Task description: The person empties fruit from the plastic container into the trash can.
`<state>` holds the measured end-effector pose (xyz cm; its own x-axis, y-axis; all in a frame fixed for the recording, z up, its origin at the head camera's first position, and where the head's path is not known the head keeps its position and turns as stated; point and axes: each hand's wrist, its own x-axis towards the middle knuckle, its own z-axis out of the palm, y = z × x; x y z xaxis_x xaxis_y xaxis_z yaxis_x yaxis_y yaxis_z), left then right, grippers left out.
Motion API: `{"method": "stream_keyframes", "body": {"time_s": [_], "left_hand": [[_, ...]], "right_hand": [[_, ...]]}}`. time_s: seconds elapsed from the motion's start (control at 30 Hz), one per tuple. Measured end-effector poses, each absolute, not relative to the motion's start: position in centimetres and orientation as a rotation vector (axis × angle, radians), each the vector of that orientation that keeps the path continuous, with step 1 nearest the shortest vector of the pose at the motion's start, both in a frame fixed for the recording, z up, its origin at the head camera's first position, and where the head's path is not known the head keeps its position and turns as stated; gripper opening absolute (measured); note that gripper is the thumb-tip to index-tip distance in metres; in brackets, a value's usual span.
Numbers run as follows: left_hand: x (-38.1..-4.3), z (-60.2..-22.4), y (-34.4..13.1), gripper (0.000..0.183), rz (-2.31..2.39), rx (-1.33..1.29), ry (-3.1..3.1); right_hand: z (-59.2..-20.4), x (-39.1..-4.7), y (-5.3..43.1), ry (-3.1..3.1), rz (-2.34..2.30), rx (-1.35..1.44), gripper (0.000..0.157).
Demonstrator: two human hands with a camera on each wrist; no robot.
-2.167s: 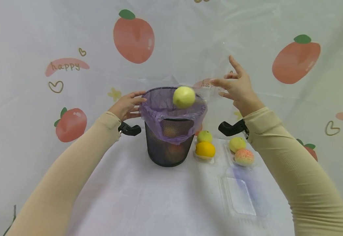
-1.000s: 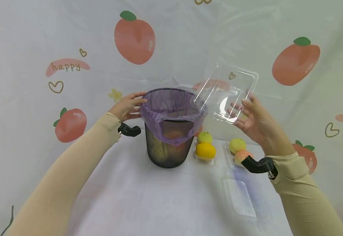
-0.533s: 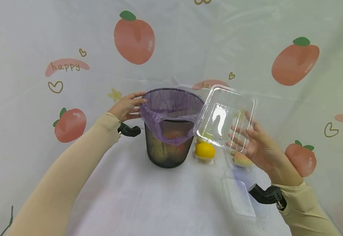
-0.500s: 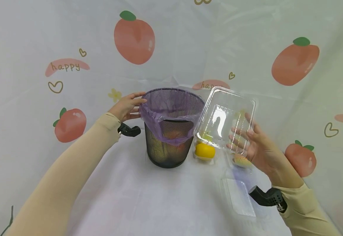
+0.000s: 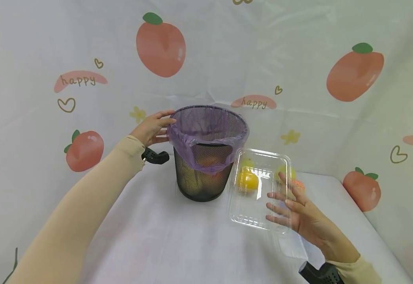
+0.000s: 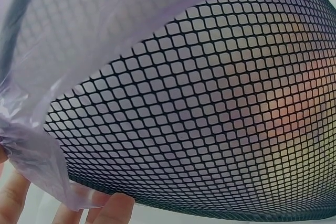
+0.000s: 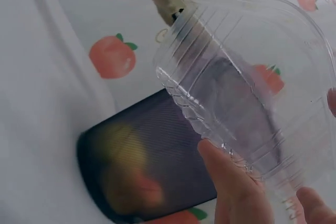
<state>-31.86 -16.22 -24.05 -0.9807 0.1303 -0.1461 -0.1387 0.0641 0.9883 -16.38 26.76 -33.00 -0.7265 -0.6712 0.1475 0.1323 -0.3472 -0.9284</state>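
Observation:
My left hand (image 5: 151, 128) rests its extended fingers against the left rim of a black mesh wastebasket (image 5: 202, 185), lined with a purple plastic bag (image 5: 206, 159). Fingertips (image 6: 118, 208) show beside the bag's gathered edge in the left wrist view. Blurred yellow and reddish fruit shows through the mesh in the right wrist view. To the right of the basket, my right hand (image 5: 309, 221) holds a clear plastic container (image 5: 259, 201) by its right side, tilted, with nothing in it. Thumb and fingers are around that side, and the fingers show through the plastic.
Behind the held container, seen through it, are a yellow lemon-like fruit (image 5: 247, 180) and a green fruit (image 5: 247, 162). Another green fruit (image 5: 288, 173) and a speckled peach (image 5: 298, 185) sit further right. A clear tray (image 5: 293, 246) lies nearer on the white cloth.
A pale yellow-green fruit seen at the basket's mouth has dropped in. My right hand has brought the container down from beside the rim to low over the table. My left hand stayed put.

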Motion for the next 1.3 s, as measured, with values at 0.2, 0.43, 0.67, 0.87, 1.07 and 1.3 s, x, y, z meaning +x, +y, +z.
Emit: {"method": "stream_keyframes", "body": {"time_s": [0.2,0.43,0.67,0.87,1.07,1.3], "left_hand": [[-31.9,-24.1,-16.3,0.055,2.024,0.004,2.133],[-31.8,-24.0,-16.3,0.056,2.018,0.02,2.138],[-31.8,-24.1,-16.3,0.055,2.022,0.023,2.132],[-31.7,-24.0,-16.3,0.056,2.022,0.025,2.13],[-31.7,-24.0,-16.4,0.056,2.023,0.025,2.129],[-31.8,-24.0,-16.4,0.056,2.024,0.035,2.126]], "right_hand": [[-34.9,-15.5,26.4,1.344,-2.064,-0.617,0.067],[-37.1,-15.0,25.5,1.479,-1.951,-0.421,0.067],[-38.9,-15.0,24.3,1.542,-1.888,-0.284,0.071],[-39.6,-15.2,23.2,1.623,-1.834,-0.181,0.083],[-39.8,-15.6,22.3,1.672,-1.818,-0.109,0.087],[-40.0,-16.1,21.9,1.688,-1.79,-0.049,0.088]]}}
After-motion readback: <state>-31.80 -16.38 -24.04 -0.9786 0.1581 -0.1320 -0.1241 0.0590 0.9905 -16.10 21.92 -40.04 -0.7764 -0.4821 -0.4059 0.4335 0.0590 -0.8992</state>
